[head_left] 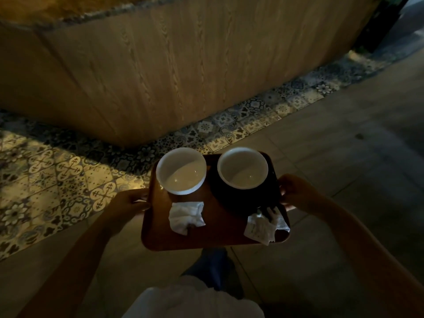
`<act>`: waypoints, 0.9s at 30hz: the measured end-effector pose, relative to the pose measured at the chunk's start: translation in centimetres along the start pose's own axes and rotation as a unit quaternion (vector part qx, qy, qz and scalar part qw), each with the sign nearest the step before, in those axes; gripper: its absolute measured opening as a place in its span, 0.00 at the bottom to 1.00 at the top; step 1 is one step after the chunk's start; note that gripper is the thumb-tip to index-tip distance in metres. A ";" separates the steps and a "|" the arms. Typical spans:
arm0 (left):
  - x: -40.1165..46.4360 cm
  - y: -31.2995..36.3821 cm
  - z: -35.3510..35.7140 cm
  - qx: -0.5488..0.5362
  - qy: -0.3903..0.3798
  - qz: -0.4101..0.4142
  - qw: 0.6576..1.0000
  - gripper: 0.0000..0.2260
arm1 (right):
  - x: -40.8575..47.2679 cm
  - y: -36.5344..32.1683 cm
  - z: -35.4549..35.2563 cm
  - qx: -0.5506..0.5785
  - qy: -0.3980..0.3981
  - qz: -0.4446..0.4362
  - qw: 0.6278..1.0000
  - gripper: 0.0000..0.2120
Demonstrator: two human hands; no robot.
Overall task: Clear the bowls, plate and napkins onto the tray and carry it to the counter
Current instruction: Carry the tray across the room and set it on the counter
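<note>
I hold a brown tray (220,235) level in front of me, above the floor. My left hand (128,203) grips its left edge and my right hand (296,191) grips its right edge. One white bowl (181,171) stands at the tray's far left. A second white bowl (242,167) sits on a dark plate (241,200) at the far right. A crumpled white napkin (185,216) lies near the tray's middle front, and another napkin (263,226) lies at the front right corner. Both bowls look empty.
The wood-panelled counter front (183,65) rises just ahead, with a speckled stone top (68,10) at the upper left. Patterned tiles (57,171) border its base, and plain floor tiles (344,145) spread to the right. A dark post (380,21) stands at the far right.
</note>
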State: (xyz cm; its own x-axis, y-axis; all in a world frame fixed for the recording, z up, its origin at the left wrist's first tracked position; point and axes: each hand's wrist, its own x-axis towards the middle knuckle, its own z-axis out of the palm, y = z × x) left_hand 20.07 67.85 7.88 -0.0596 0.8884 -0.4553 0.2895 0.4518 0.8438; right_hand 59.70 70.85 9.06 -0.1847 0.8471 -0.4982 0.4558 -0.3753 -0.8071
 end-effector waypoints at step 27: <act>30.0 21.0 11.8 -0.019 -0.051 0.001 0.999 0.25 | 25.4 -5.5 -25.3 0.023 0.045 0.016 0.999 0.16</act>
State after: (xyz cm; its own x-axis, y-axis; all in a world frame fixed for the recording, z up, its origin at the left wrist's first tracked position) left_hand 35.62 103.00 8.62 0.0390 0.8771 -0.4787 0.2533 0.4547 0.8539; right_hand 74.50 104.00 8.87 -0.0907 0.8642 -0.4950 0.4194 -0.4176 -0.8060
